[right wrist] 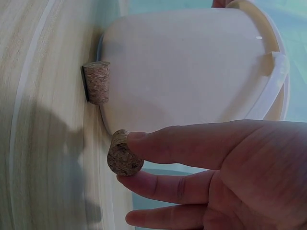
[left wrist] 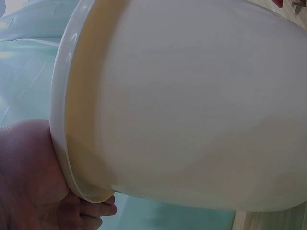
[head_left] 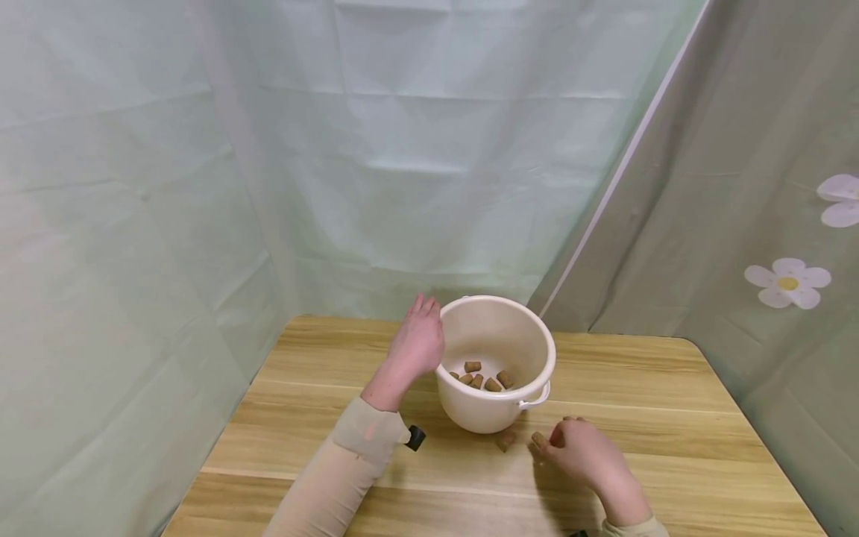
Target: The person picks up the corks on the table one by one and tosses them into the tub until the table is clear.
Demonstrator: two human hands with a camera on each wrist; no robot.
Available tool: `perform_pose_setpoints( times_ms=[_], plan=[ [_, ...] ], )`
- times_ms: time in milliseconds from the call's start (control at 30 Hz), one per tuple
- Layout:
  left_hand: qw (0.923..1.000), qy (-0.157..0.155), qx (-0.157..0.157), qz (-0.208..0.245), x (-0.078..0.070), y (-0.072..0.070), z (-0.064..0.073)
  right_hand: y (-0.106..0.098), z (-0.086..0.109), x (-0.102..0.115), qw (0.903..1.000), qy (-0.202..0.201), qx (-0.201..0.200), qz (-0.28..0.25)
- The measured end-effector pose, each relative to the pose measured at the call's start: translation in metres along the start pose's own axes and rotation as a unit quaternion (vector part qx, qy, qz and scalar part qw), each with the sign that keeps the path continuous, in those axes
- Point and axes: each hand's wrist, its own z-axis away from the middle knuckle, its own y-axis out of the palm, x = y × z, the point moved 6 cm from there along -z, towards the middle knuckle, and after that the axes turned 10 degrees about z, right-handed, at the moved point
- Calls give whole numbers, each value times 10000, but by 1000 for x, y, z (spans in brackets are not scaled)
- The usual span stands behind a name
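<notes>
A white bucket (head_left: 493, 414) stands on the wooden table with several cork stoppers (head_left: 493, 385) lying on its bottom. My left hand (head_left: 417, 339) holds the bucket's left rim; in the left wrist view its fingers (left wrist: 98, 209) reach past the rim's edge, and the thumb is hidden. Low over the table, to the right of the bucket, my right hand (head_left: 590, 455) pinches one cork stopper (right wrist: 124, 155) between thumb and finger, its other visible fingers extended. Another cork stopper (right wrist: 97, 82) stands on the table close to the bucket's front wall.
The wooden table (head_left: 671, 418) reaches out on both sides of the bucket. Pale curtains (head_left: 429, 186) hang behind and beside it. A white handle (head_left: 535, 397) hangs at the bucket's right front. A black device (head_left: 415, 438) sits at my left wrist.
</notes>
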Motion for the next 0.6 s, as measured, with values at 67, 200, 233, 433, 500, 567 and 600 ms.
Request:
perform_pose_setpoints(
  times_ms=[67, 200, 233, 433, 500, 567, 600],
  plan=[
    [10000, 12, 3, -15, 0, 0, 0, 0, 0, -1, 10000, -3, 1, 6],
    [10000, -4, 11, 1, -1, -1, 1, 0, -1, -2, 10000, 12, -31, 12],
    [10000, -10, 12, 12, -1, -1, 1, 0, -1, -2, 10000, 17, -41, 17],
    [10000, -21, 13, 25, -1, 0, 0, -2, 1, -5, 9999, 117, -16, -46],
    [10000, -31, 22, 17, 0, 0, 0, -5, 1, -6, 9999, 137, -50, -47],
    [10000, -44, 23, 36, 0, 0, 0, -8, 2, -6, 9998, 135, -115, -29],
    [10000, -41, 19, 36, 0, 0, 0, -10, 2, -7, 9998, 114, -158, -10]
  ],
)
